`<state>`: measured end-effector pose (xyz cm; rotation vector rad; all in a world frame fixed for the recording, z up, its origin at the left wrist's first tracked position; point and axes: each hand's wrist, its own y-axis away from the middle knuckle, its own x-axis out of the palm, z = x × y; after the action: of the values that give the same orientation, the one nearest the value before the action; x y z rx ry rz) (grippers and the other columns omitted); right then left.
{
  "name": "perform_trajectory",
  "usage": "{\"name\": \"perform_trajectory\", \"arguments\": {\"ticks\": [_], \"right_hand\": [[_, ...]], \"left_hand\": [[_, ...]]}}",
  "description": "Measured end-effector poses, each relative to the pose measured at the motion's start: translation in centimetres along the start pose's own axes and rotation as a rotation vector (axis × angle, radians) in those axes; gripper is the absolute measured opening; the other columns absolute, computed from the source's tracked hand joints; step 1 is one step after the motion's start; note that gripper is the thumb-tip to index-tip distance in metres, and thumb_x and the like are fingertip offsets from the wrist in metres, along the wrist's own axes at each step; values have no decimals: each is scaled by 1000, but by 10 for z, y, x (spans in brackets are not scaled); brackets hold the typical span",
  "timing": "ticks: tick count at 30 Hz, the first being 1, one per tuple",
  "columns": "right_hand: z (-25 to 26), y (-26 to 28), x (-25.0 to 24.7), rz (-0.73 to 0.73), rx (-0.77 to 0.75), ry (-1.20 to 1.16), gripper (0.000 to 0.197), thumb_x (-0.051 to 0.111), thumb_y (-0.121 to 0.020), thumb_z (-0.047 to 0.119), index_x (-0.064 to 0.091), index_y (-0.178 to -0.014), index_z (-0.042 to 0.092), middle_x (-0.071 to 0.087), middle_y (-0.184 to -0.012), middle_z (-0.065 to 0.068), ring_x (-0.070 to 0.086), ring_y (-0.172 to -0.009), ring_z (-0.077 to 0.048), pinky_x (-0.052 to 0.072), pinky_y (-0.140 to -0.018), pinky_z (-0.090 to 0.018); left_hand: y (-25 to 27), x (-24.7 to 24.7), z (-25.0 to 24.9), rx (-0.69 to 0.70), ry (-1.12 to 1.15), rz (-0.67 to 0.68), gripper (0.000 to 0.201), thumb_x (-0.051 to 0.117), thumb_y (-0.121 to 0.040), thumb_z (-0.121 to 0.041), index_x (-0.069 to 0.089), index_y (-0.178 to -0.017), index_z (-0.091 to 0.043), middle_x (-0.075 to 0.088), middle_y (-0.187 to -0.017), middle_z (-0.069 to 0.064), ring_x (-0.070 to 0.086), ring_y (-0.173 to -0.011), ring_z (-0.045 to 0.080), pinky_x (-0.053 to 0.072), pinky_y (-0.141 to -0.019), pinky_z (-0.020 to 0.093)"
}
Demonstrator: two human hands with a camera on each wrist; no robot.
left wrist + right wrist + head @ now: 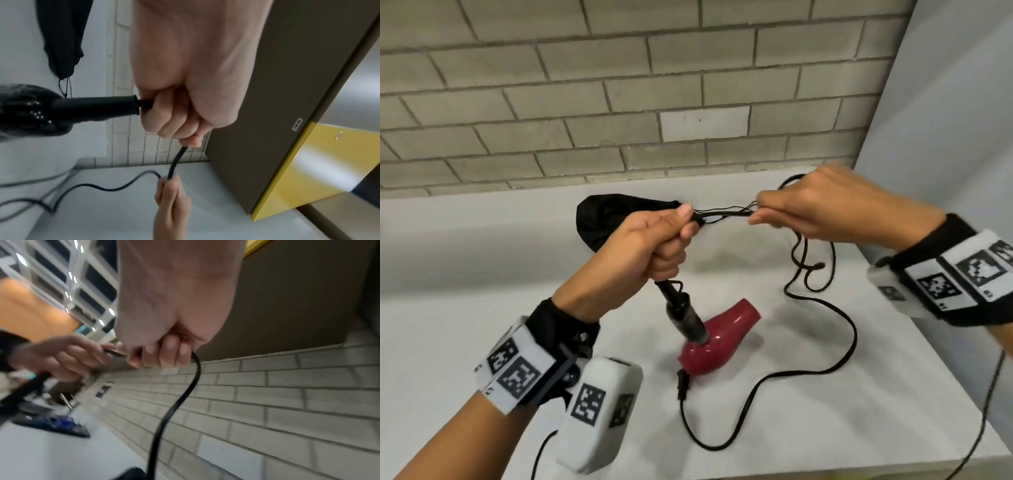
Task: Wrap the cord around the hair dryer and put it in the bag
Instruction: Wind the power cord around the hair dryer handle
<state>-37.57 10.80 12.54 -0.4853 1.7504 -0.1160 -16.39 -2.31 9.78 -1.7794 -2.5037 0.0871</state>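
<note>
Black cord [722, 214] is being gripped in the fisted left hand [650, 246] just above the red hair dryer [717, 337]. It is being pinched taut by the right hand [825, 209], up-right of the dryer, with a black pouch [613, 216] behind the dryer.
</note>
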Motion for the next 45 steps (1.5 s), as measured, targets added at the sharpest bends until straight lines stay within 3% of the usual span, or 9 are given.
{"name": "perform_trajectory", "arguments": {"ticks": [16, 21, 25, 29, 32, 35, 38, 41, 45], "right_hand": [[-124, 65, -37, -69, 433, 206, 70, 30, -96, 51, 62, -67, -5, 34, -39, -11, 37, -38, -25, 27, -49, -23], [-182, 95, -60, -146, 761, 414, 42, 31, -97, 43, 58, -104, 12, 61, -74, -17, 59, -66, -37, 51, -63, -43], [-182, 132, -20, 210, 933, 276, 51, 46, -80, 72, 38, -81, 22, 53, -64, -17, 56, -63, -41, 52, -64, -49], [-117, 149, 30, 830, 1034, -28, 119, 89, -56, 36, 13, -146, 20, 38, -141, -18, 39, -129, -38, 37, -106, -47], [-57, 120, 19, 745, 831, -408, 129, 77, -59, 60, -9, -149, 31, 2, -155, 16, 8, -147, -14, 15, -118, -31], [-1, 69, -1, 449, 504, -824, 101, 58, -64, 77, 9, -146, 45, 15, -152, 34, 14, -141, 11, 17, -117, -19], [38, 45, 9, 402, 226, -1148, 59, 45, -83, 60, 47, -130, 24, 65, -119, 7, 58, -113, -4, 41, -98, -19], [33, 64, 18, 269, 268, -1389, 39, 49, -84, 61, 61, -87, 23, 57, -68, 6, 51, -57, -4, 49, -65, -25], [1, 113, 15, 95, 511, -1315, 40, 48, -86, 60, 62, -75, 24, 41, -55, 14, 35, -50, -4, 33, -50, -10]], "left_hand": [[43, -67, -17, -81, -35, -23, 43, 76, -68, -53, 52, -62, -17, 25, -47, -11, 18, -34, 2, 22, -37, 6], [48, -90, 1, -140, 712, 202, 37, 25, -105, -23, 48, -92, 3, 32, -65, 5, 35, -56, 14, 35, -48, 27], [47, -86, 5, -109, 795, 95, 37, 16, -105, -18, 41, -96, 7, 33, -71, 9, 35, -62, 20, 29, -50, 30], [31, -67, 13, -26, 395, 63, 30, 52, -93, -38, 53, -73, -15, 22, -54, -6, 17, -38, 6, 19, -34, 14], [23, -54, 14, -53, 286, 8, 34, 69, -76, -48, 52, -62, -22, 15, -51, -8, 8, -36, 4, 15, -34, 8], [17, -44, 17, -72, 299, 36, 35, 69, -75, -49, 52, -62, -22, 15, -51, -8, 8, -36, 5, 15, -35, 8], [13, -42, 17, -46, 309, 26, 34, 67, -77, -49, 51, -62, -22, 15, -51, -9, 8, -35, 5, 14, -35, 8], [15, -47, 13, 5, 334, -10, 32, 66, -78, -48, 52, -61, -24, 16, -51, -9, 9, -35, 5, 13, -33, 9], [20, -57, 8, 36, 306, -51, 31, 63, -79, -47, 52, -61, -25, 16, -51, -9, 9, -36, 5, 13, -32, 9]]}}
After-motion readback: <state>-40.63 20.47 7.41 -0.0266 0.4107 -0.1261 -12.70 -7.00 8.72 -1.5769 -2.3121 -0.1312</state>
